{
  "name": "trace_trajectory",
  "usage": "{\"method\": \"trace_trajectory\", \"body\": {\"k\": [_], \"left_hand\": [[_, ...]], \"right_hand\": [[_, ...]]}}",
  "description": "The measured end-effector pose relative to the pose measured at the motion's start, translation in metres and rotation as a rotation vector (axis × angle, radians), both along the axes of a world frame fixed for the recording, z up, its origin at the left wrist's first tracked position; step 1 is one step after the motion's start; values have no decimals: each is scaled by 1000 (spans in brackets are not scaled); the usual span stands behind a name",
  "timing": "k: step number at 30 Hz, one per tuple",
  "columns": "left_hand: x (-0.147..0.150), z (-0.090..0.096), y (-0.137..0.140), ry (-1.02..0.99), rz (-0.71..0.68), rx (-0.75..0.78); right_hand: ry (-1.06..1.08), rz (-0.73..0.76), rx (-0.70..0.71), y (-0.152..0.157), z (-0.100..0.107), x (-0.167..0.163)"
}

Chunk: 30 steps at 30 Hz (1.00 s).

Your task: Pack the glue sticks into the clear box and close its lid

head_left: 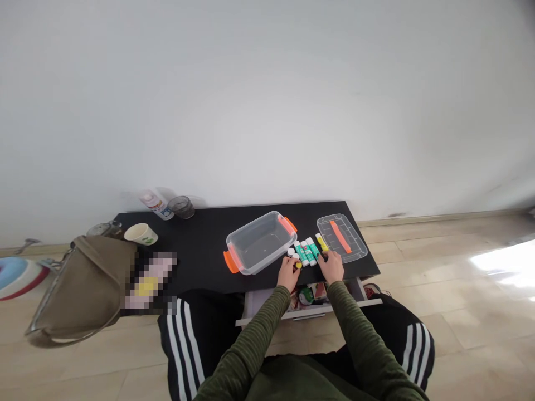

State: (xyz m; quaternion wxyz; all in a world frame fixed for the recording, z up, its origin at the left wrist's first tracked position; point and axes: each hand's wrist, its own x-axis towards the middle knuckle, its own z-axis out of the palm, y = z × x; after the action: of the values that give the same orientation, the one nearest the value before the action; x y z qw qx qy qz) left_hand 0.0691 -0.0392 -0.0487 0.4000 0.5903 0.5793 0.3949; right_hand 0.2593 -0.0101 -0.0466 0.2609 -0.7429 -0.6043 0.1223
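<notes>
On the black tabletop (pixel 196 245), several green-and-white glue sticks (pixel 304 253) lie side by side. A yellow glue stick (pixel 321 241) lies at their right end, its lower part covered by my right hand (pixel 332 266), whose fingers curl over it. My left hand (pixel 288 273) is closed around a small group of sticks at the row's left end. Two white round tops (pixel 291 252) and one yellow top (pixel 298 265) show by its fingers. Just left of the row stands an open clear plastic box (pixel 263 245) with orange latches. Its clear lid (pixel 343 238), with an orange handle, lies to the right.
Below the tabletop edge, a drawer (pixel 254 303) is pulled out, with assorted items inside. On the left stand a paper cup (pixel 141 234), a dark glass (pixel 181 207) and a spray can (pixel 156 204). A brown bag (pixel 92 278) sits at the left end. A wall (pixel 267 111) rises behind.
</notes>
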Motion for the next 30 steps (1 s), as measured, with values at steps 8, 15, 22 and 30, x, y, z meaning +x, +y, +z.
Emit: {"method": "trace_trajectory", "body": {"k": [8,15,22,30], "left_hand": [[-5,-5,-4,-73,-14,20],[-4,-8,-4,-199,77,-59],[-13,-11,2,-483,142,-155],[-26,-7,2,-845,163,-200]], "right_hand": [[-131,46,-98,46,9,13],[-160,18,-165,44,18,7],[85,41,-3,-5,29,5],[336,297,-29,-65,21,-46]]}}
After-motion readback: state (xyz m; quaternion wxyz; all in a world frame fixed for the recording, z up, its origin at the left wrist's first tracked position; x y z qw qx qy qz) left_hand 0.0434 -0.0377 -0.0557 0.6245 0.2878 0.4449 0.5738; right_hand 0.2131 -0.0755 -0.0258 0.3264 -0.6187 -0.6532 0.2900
